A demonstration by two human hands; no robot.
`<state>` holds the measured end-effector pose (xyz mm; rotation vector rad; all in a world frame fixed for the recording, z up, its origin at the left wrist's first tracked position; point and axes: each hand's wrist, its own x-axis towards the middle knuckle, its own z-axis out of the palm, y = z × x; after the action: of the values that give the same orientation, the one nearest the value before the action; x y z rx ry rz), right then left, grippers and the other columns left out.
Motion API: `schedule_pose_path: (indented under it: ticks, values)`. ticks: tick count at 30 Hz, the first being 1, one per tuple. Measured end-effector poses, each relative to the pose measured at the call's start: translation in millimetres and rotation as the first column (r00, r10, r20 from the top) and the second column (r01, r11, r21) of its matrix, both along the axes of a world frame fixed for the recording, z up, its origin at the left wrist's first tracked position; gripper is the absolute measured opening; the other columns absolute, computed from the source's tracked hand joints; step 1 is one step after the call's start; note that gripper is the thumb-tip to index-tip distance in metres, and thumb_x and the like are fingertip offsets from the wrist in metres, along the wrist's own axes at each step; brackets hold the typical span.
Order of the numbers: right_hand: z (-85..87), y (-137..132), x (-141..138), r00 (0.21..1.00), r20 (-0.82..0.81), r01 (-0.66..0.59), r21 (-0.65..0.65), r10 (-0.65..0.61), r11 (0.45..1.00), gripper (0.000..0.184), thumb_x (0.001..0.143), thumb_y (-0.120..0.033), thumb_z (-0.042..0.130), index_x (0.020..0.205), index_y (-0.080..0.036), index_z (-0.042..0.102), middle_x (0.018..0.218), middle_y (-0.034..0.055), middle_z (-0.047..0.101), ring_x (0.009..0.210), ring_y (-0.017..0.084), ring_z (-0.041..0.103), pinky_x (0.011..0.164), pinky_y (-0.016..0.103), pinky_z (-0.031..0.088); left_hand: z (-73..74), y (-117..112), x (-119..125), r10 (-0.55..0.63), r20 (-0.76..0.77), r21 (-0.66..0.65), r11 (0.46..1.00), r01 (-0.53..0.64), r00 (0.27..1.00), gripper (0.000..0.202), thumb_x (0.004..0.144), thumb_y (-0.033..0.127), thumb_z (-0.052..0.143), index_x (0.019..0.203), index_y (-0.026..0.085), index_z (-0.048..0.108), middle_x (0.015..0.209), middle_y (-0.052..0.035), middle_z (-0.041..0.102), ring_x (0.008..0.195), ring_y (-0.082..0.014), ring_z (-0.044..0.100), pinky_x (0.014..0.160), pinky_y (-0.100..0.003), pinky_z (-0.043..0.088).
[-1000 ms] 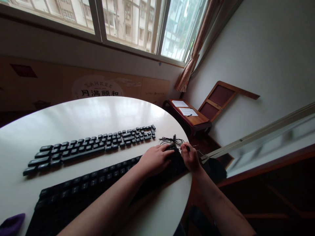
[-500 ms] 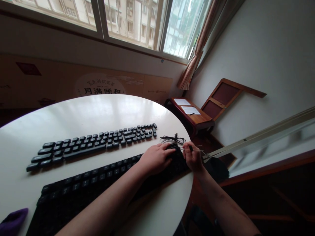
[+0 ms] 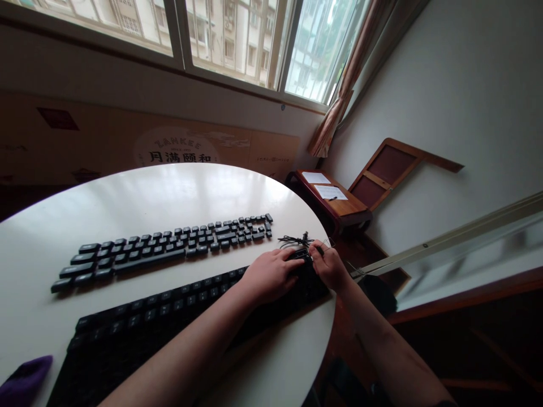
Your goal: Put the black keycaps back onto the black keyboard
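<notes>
A black keyboard (image 3: 169, 319) lies along the near side of the white round table (image 3: 139, 206). My left hand (image 3: 271, 275) rests palm down on the keyboard's right end, fingers stretched over the keys. My right hand (image 3: 327, 265) is closed in a pinch at that same end, holding a thin wire tool (image 3: 324, 244) whose tip is hidden. Beyond the keyboard, several loose black keycaps (image 3: 169, 247) are laid out in keyboard order on the table. A coiled black cable (image 3: 296, 241) lies just past my fingers.
A purple cloth (image 3: 23, 381) sits at the table's near left edge. To the right stand a low wooden side table (image 3: 335, 206) with papers, a leaning wooden frame (image 3: 382, 169) and a curtain (image 3: 339, 96). Windows run along the far wall.
My right hand moved slightly left and up toward the keyboard's corner, closer to my left hand. The view shifted a little; the left hand stays on the keys.
</notes>
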<state>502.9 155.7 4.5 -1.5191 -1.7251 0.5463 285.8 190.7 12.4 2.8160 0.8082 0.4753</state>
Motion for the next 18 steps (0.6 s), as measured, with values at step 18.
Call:
schedule_pose_path:
  ticks: [18]
  values:
    - [-23.7, -8.9, -7.4, 0.964, -0.229, 0.179, 0.181, -0.136, 0.967, 0.037, 0.102, -0.047, 0.038, 0.079, -0.019, 0.047, 0.052, -0.0060, 0.040, 0.042, 0.009, 0.042, 0.044, 0.021, 0.031, 3.6, -1.3, 0.5, -0.013, 0.019, -0.034, 0.999, 0.014, 1.000, 0.047, 0.089, 0.034, 0.061, 0.136, 0.031, 0.060, 0.149, -0.0064, 0.052, 0.126, -0.0304, 0.058, 0.104, -0.045, 0.050]
